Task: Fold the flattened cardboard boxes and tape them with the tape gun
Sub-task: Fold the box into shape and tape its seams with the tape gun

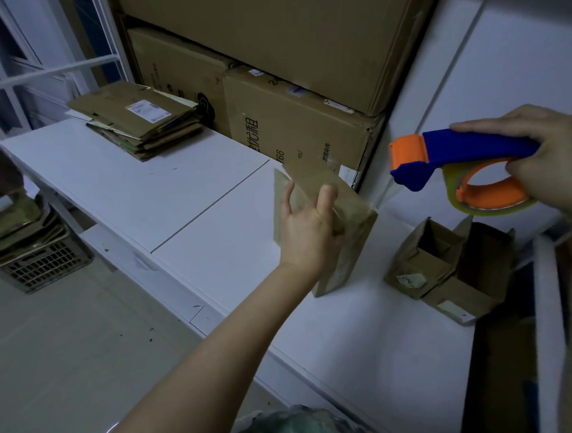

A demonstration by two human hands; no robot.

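1. The big cartons (284, 49) fill the back of the room. They are brown, stacked one on another against the wall, and the lower ones carry printed characters on their sides.
2. The white table (125, 182) runs from the far left corner toward me on the right, with a thin seam across its top.
3. A plastic crate (43, 268) sits on the floor left of the table, with more flat cardboard heaped on top of it.
4. The stack of flattened boxes (138, 121) lies at the far end of the table, just in front of the cartons. Its top sheet shows a white shipping label.
5. Two folded boxes (424, 258) stand on the table's right side, touching each other, with their tops open and flaps up.
6. The small box (353, 239) is tilted over the middle of the table. It is blurred, and I cannot tell whether its lower corner touches the surface.
7. The tape gun (458, 155) is up in the air to the right of that box and apart from it. It has a blue body, an orange nose, and a roll of clear tape on an orange hub.
8. The left hand (307, 228) grasps the small box from the near side, with the thumb up on one face and the fingers wrapped round its left edge.
9. The right hand (555, 159) grips the tape gun's handle. One finger lies straight along the top and the others curl underneath by the roll.
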